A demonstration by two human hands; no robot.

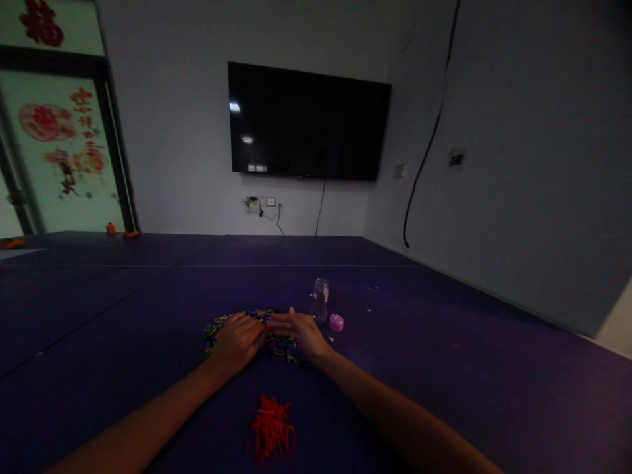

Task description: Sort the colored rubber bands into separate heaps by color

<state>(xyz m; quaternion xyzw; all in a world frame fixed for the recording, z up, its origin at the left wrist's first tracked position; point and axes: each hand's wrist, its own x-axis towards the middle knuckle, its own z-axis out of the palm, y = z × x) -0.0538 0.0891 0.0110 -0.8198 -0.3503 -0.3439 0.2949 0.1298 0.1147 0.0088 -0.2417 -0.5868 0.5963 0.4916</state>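
Note:
A pile of small multicoloured bands point(213, 328), thin and loop-like, lies on the dark blue-purple surface beneath both hands. My left hand point(240, 339) rests over the pile's middle with its fingers curled in, and whatever they hold is hidden. My right hand point(302, 334) is at the pile's right side, fingers stretched toward the left hand and thumb raised. A speck of red shows between the two hands. Closer to me sits a separate heap of red bands point(271, 428). Just beyond the right hand stands a clear bottle point(320, 303), uncapped, beside a pink cap point(336, 322).
Small white scraps point(369, 310) are scattered right of the bottle. The flat surface point(444, 355) runs to the walls. A television point(309, 125) hangs on the far wall, with sockets and cables below. Small orange objects point(111, 228) lie by the door at the far left.

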